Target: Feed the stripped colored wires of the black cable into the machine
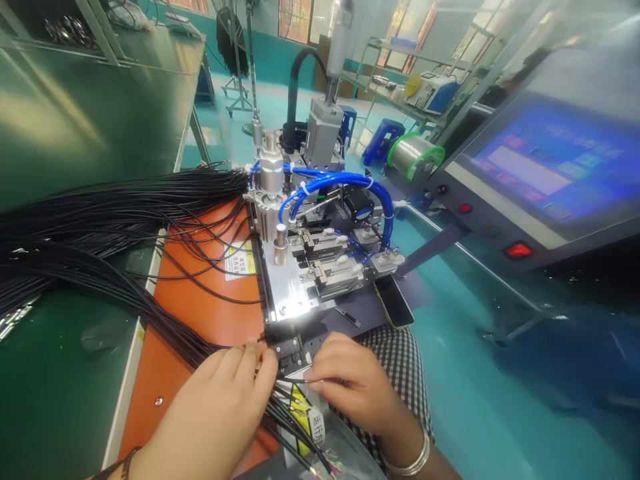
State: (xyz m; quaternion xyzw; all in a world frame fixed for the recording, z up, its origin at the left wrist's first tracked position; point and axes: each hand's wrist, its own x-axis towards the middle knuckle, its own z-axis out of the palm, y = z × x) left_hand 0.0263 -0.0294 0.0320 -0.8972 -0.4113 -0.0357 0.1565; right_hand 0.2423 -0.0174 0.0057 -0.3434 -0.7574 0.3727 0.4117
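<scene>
A large bundle of thin black cables (100,227) runs across the orange machine plate (210,300) from the left and narrows toward my hands. My left hand (215,407) grips the cables close to a black clamp fixture (290,353) at the front of the wire-processing machine (300,280). My right hand (345,380) is curled over the fixture, its fingertips beside the cable ends. My fingers hide the fixture's slot, so I cannot tell whether my right hand pinches a wire.
Blue pneumatic hoses (340,187) loop over the machine. A touchscreen control unit (550,167) stands to the right, and a wire spool (415,157) sits beyond the machine. A green workbench (55,380) lies on the left. A dark tray (393,301) sits by the machine's front right.
</scene>
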